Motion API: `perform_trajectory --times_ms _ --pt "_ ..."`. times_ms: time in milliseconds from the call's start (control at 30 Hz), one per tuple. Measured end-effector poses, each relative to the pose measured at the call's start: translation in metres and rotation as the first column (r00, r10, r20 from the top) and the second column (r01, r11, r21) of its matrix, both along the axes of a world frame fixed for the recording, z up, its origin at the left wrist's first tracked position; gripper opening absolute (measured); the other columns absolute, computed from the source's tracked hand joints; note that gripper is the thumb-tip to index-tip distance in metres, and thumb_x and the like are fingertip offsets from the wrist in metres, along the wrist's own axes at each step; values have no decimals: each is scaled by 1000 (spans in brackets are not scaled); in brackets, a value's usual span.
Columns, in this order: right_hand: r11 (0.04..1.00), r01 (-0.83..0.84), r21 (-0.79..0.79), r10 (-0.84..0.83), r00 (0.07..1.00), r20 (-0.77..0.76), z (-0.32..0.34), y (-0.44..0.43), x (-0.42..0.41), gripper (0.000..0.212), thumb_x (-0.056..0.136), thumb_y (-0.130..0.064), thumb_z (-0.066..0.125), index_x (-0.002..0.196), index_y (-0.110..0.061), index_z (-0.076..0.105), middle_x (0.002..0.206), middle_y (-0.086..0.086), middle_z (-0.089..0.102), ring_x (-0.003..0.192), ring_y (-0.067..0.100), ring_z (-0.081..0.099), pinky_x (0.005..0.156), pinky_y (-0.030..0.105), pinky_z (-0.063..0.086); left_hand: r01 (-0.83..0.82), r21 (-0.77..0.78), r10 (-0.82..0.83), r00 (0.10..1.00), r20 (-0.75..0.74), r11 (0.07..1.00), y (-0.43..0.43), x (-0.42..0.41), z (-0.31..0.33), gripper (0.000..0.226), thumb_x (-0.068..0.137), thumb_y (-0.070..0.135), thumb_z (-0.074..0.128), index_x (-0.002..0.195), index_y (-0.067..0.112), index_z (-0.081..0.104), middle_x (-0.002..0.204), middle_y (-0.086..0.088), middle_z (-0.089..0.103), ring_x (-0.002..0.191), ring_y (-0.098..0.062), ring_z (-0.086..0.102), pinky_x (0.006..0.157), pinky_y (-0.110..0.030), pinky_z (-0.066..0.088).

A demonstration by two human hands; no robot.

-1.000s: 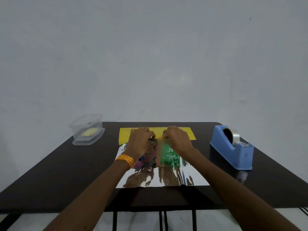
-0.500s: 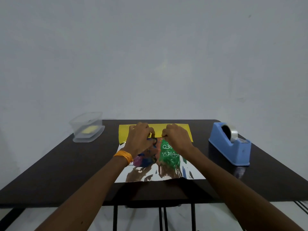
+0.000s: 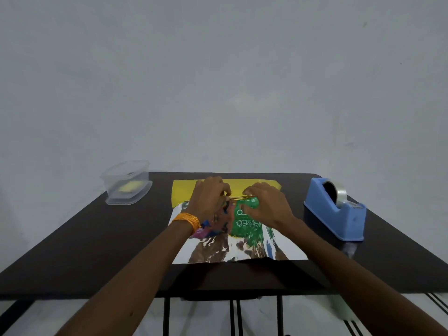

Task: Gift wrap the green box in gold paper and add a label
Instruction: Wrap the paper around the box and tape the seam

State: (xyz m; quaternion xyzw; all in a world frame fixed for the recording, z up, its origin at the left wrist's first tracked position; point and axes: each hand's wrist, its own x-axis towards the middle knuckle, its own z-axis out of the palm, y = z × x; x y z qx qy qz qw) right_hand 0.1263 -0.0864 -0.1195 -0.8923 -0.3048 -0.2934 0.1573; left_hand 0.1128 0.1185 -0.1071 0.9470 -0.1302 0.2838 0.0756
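The green box (image 3: 246,220) with white lettering lies mid-table on the gold paper (image 3: 184,190), whose shiny silver inner side (image 3: 286,251) faces up and mirrors the box. The paper's far part is turned toward me with its gold side showing. My left hand (image 3: 209,198), an orange band at the wrist, and my right hand (image 3: 265,206) rest on the box's far top edge. Their fingers are curled on a thin gold paper edge (image 3: 238,197) that runs between them. Most of the box's left half is hidden under my left hand.
A blue tape dispenser (image 3: 335,212) with a clear tape roll stands at the right of the dark table (image 3: 72,243). A clear plastic tub (image 3: 127,183) holding something yellow sits at the back left. A grey wall rises behind the table.
Both hands stay at the box's far edge. A thin gold paper edge now shows between them over the box top. The view has shifted slightly.
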Motion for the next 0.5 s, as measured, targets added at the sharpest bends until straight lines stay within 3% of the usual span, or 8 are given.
perform_trajectory --times_ms 67,200,300,433,500 --pt "998 61 19 -62 998 21 6 -6 1 31 88 -46 63 106 -22 71 103 -5 70 98 16 62 79 35 51 -4 8 4 1000 -9 1000 -1 1 0 15 92 30 65 107 26 70 103 3 58 101 -20 54 86 -38 40" --pt "969 199 -149 -220 965 -144 25 -19 6 17 89 -32 57 101 -27 68 99 -3 71 99 23 64 82 34 49 -6 -7 6 1000 -19 1000 0 2 -2 15 92 28 65 106 25 69 103 2 57 101 -21 53 85 -38 41" --pt "943 270 -196 -300 943 -144 31 -28 8 14 85 -28 58 94 -27 69 91 -5 71 92 23 64 73 30 43 -5 -11 4 1000 -27 1000 -1 3 -3 15 92 27 65 107 25 69 104 2 56 101 -21 53 85 -38 40" --pt "953 302 -33 -303 938 -168 36 -33 12 12 87 -25 62 81 -23 72 84 -5 73 82 20 66 67 27 44 -7 4 7 999 -33 1000 0 4 -2 18 93 26 64 110 24 68 106 1 56 103 -21 52 85 -39 40" --pt "958 277 77 -257 945 -201 39 -29 15 19 89 -34 68 76 -20 73 76 -3 73 73 17 64 64 27 45 -11 6 11 999 -36 1000 -1 4 -2 17 93 27 64 110 24 68 106 1 55 103 -21 51 85 -38 39"
